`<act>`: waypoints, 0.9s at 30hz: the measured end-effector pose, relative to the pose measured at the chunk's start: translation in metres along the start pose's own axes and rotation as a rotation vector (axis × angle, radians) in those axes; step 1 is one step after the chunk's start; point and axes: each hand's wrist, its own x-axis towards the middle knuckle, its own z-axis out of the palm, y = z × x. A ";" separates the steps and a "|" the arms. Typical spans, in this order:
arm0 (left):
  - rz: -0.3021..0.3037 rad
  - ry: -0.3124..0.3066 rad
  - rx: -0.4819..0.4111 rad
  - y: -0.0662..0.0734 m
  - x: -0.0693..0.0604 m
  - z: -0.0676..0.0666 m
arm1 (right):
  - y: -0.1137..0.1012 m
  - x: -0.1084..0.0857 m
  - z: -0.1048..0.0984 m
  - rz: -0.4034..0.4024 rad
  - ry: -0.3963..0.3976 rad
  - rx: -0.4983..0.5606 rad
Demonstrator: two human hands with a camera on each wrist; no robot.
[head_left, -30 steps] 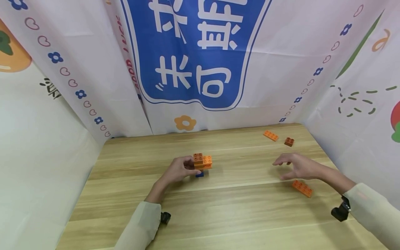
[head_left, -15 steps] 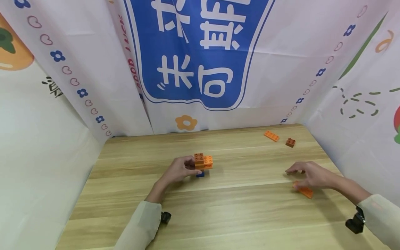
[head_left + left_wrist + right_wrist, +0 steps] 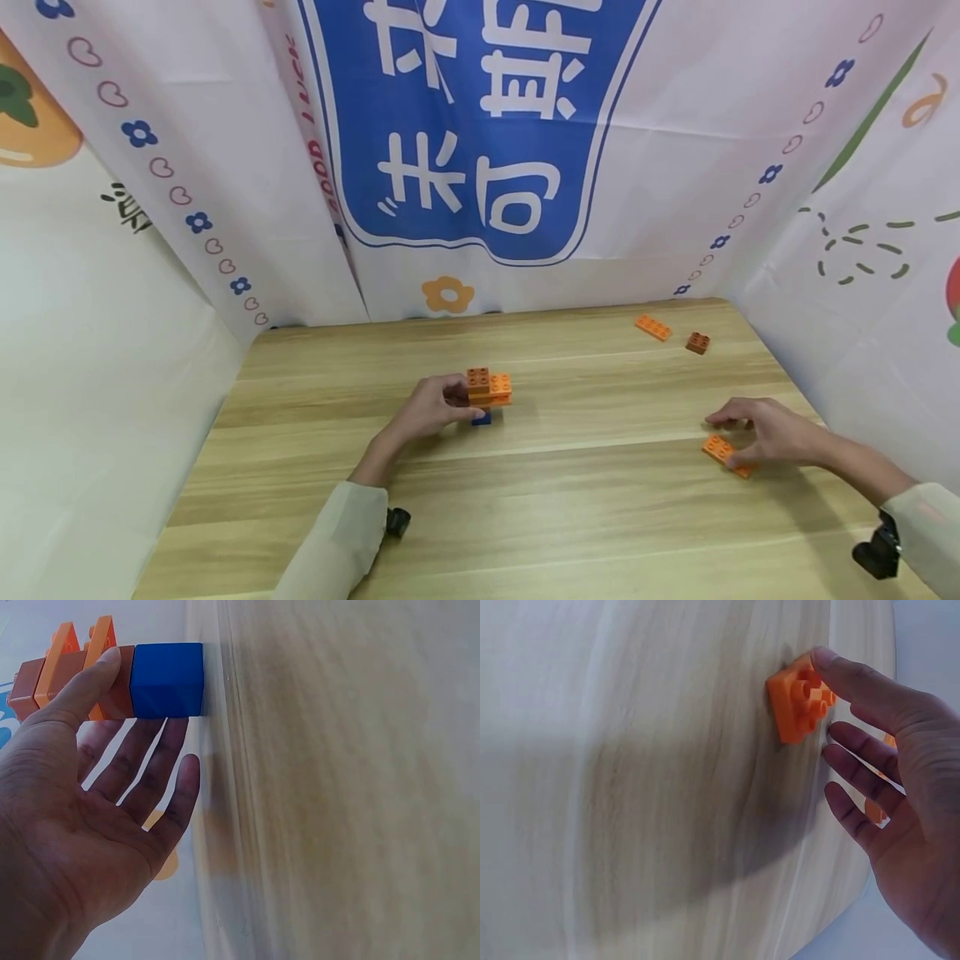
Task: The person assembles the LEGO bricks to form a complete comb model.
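My left hand grips a stack of toy building bricks with the thumb on the near side and fingers behind. In the left wrist view the stack has a blue brick at its base, resting on the table, then brown bricks alternating with orange plates. At the right, my right hand hovers with spread, slightly bent fingers over a flat orange studded plate lying on the table. In the right wrist view the thumb overlaps one end of this plate; whether it touches cannot be told. The other fingers are apart from it.
Farther back on the right of the wooden table lie another orange plate and a small brown brick. Printed white cloth hangs behind the table and along both sides.
My right hand has moved right and toward me, from left of the near orange plate to above it. The left hand stays on the stack, and the view has shifted slightly.
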 end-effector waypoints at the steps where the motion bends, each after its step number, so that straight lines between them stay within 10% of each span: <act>1: -0.003 0.003 -0.002 0.000 0.000 0.000 | 0.000 -0.001 0.000 -0.008 0.006 0.003; 27: -0.001 0.011 0.001 -0.001 0.000 0.001 | 0.002 -0.003 0.006 -0.016 0.008 0.047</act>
